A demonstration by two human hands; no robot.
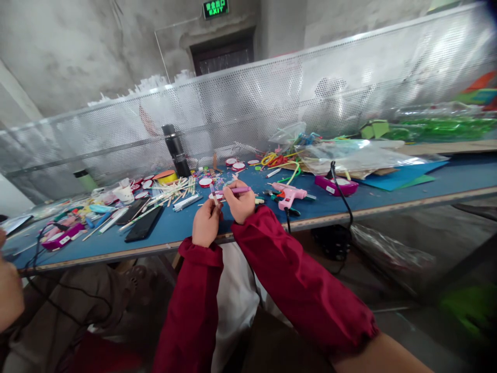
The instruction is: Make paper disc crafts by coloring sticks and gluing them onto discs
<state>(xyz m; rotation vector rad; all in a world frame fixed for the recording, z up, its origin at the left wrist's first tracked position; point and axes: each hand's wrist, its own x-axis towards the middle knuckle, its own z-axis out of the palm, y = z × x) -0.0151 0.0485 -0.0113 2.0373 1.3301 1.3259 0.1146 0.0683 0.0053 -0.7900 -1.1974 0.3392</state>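
Observation:
Both my hands are over the near edge of the blue table (388,191), in dark red sleeves. My right hand (240,203) is closed around a thin pink stick (235,190) that lies across, pointing left. My left hand (206,223) is closed in a pinch on a small thin white-and-red stick (213,196) held upright, its top close to the pink stick's left end. A pink glue gun (289,195) lies on the table just right of my right hand.
Left of my hands lie a black phone (143,224), several white sticks (171,199) and red-and-white discs. A black cylinder (176,150) stands behind. Plastic bags and coloured pipe cleaners (279,160) sit at right. Another person's hand (10,295) shows at far left.

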